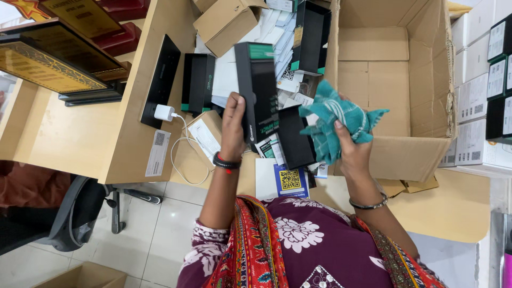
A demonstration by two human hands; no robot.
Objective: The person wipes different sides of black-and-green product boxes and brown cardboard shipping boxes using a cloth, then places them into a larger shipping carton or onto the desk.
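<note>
While the left hand (233,125) grips the black box (257,90) upright, long axis vertical, the right hand (349,146) bunches a teal cloth (338,120) in closed fingers, just beside it.

Counted around the large open cardboard box (394,80): 1 such box stands on the desk, and 1 smaller closed cardboard box (226,21) lies to its left. 1 teal cloth (338,122) sits against its front left corner. Left of the large box there are at least 5 black boxes: 1 tall one (261,90), 1 open tray (294,137), 1 upright behind (311,34), 1 open case (197,82) and 1 flat slab (161,80). 1 white charger (164,112) lies further left. Right of the large box, stacked cartons (482,80) are too cropped to count. 2 hands show, 1 left (233,125) and 1 right (353,149).
</note>
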